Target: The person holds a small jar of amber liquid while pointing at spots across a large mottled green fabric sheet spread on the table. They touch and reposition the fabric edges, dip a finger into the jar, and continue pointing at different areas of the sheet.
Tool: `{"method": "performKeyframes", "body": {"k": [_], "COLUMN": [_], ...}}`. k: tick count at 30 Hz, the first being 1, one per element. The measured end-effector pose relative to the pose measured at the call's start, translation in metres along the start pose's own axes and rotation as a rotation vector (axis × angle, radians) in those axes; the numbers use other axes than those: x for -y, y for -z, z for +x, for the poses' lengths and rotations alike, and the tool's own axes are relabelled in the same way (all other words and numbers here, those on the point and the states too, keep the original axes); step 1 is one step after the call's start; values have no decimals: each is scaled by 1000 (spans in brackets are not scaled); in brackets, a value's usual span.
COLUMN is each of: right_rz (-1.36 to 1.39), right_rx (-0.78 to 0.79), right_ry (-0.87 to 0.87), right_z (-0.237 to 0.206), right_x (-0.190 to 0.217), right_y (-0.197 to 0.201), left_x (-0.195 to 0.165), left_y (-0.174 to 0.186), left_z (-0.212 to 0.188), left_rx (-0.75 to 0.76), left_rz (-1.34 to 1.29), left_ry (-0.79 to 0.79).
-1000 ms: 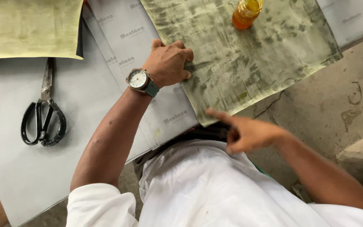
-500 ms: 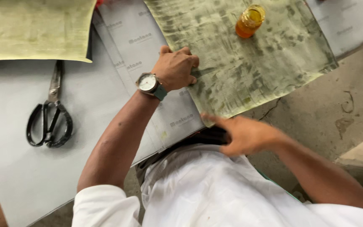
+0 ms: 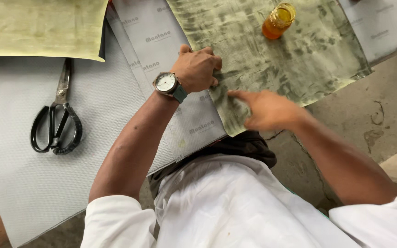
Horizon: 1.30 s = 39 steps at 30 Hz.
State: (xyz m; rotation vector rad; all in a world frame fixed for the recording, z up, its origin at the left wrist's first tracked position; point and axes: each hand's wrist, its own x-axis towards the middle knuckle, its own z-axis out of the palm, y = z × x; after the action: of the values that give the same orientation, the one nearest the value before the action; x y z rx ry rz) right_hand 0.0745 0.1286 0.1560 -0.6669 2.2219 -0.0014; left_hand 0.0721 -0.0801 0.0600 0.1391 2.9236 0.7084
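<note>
1. Head view, progress: the olive-green sheet lay flat on the desk, its face already streaked all over with dark, patchy smears, so the coating work looked largely done as far as could be judged; its near-left corner was where both hands were busy.
2. The left hand, wearing a wristwatch, was curled into a loose fist with its fingers pressed down on the sheet's left edge, pinning it rather than gripping anything.
3. The right hand was blurred, forefinger stretched out over the sheet's near corner and the other fingers loosely bent, holding nothing.
4. Containers: a small clear jar stood on the far part of the sheet, lidless, with amber liquid filling much of it.
5. Elsewhere: black-handled scissors lay untouched on grey fabric to the left, and a second yellowish sheet rested far left.
</note>
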Motion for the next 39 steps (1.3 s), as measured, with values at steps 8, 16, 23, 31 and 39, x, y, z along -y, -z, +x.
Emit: {"method": "performKeyframes", "body": {"k": [8,16,23,31,39], "right_rz": [-401,-657,-665,-471,-290], "right_rx": [1,-90,-106,15,186], "right_ry": [91,250,235,67,147], "right_z": [18,5,-22,-44,-56], "right_x": [-9,-4,-28,-27,-49], "right_y": [-1,-16,-36,-17,-42], "left_x": [7,9,5,-3,-9], "left_y": [0,-9,-10,-4,0], "left_z": [2,7,5,3,7], "left_rx": [1,-42,-45,-40,-11], "left_rz": [19,15,71,85,80], "left_ry": [-58,-23,-43,-42,1]}}
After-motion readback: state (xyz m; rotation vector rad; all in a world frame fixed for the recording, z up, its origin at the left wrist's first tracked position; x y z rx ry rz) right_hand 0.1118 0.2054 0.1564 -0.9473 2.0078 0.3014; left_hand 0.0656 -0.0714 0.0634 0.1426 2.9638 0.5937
